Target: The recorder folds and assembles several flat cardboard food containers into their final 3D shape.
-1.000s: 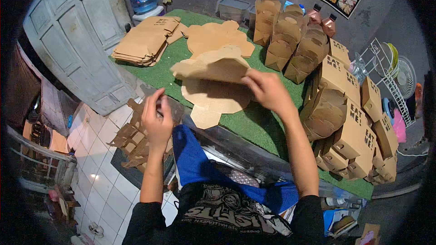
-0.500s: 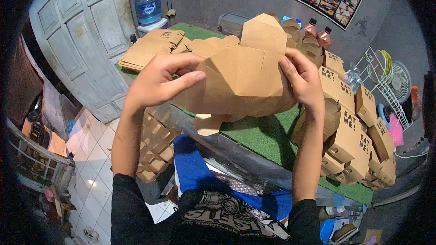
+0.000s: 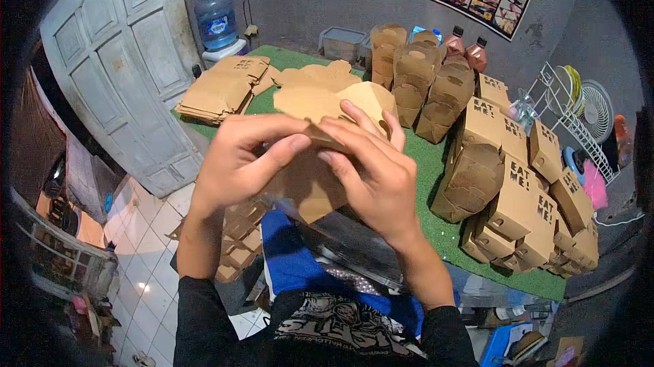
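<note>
Above the front edge of the green-covered table (image 3: 436,231), both my hands hold a brown cardboard food box (image 3: 310,193), partly folded. My left hand (image 3: 231,163) pinches its upper edge from the left, thumb and fingers pressed together. From the right, my right hand (image 3: 378,186) grips the same edge beside it, its thumb near the left thumb and some fingers raised. My hands hide much of the box. Behind them, a flat, unfolded cardboard piece (image 3: 306,84) lies on the table. A pale flap (image 3: 371,98) shows past my right fingers; I cannot tell which piece it belongs to.
A stack of flat cardboard blanks (image 3: 221,91) lies at the far left. Nested open boxes (image 3: 415,67) stand at the back, and closed printed boxes (image 3: 518,197) pile up on the right. Below my left forearm are cardboard scraps (image 3: 242,237). A water jug (image 3: 216,23) stands beyond the table.
My right hand has moved left, close to my left hand. The box has turned and dropped lower between them, so the nested boxes behind now show.
</note>
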The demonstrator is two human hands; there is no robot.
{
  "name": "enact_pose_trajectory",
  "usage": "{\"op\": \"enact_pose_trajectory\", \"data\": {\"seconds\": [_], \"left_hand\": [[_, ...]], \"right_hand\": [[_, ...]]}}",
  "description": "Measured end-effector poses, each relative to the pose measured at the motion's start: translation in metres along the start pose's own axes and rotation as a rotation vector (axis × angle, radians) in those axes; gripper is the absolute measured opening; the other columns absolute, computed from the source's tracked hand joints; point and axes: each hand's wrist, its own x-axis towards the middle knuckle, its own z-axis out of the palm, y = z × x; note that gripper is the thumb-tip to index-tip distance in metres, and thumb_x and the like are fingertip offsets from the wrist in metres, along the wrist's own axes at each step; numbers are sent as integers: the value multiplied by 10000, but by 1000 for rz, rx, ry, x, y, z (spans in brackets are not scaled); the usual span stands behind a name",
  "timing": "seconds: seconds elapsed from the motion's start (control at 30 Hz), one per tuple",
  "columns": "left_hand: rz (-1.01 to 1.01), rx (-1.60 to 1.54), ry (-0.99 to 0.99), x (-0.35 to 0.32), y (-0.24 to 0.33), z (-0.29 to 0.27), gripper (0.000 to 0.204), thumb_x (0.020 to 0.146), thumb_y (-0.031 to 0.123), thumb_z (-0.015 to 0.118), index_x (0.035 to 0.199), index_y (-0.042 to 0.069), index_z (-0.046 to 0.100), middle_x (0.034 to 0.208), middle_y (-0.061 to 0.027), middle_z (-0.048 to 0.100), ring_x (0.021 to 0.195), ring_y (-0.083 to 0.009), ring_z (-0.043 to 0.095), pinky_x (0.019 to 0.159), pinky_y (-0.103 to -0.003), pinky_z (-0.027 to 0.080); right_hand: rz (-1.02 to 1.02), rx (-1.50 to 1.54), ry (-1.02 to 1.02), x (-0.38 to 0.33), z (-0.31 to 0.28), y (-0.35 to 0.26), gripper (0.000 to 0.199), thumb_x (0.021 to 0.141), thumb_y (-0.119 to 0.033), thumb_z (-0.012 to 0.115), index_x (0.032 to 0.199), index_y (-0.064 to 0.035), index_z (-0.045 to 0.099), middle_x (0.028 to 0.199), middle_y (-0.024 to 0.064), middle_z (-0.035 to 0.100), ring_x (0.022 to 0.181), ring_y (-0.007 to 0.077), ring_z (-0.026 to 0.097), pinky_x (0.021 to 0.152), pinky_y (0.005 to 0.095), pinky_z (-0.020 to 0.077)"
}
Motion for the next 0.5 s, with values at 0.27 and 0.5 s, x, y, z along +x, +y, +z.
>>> {"op": "enact_pose_trajectory", "data": {"seconds": [0.27, 0.5], "left_hand": [[-375, -772, 114, -3, -9, 2, 384, 934, 244, 573, 1178, -50, 533, 1029, -103, 638, 953, -145, 616, 795, -262, 497], [-233, -619, 220, -11, 8, 22, 410, 886, 140, 623, 1232, -48, 506, 1169, -118, 596, 1044, -164, 583, 894, -301, 469]], "right_hand": [[-272, 183, -62, 3, -9, -1, 258, 779, -129, 713, 1036, -129, 704, 1167, 52, 663, 1213, 314, 541, 1060, 476, 224], [-113, 226, 46, -3, -9, -3, 231, 812, -283, 721, 759, -58, 729, 1337, 235, 519, 1364, 422, 321, 1107, 494, 203]]}}
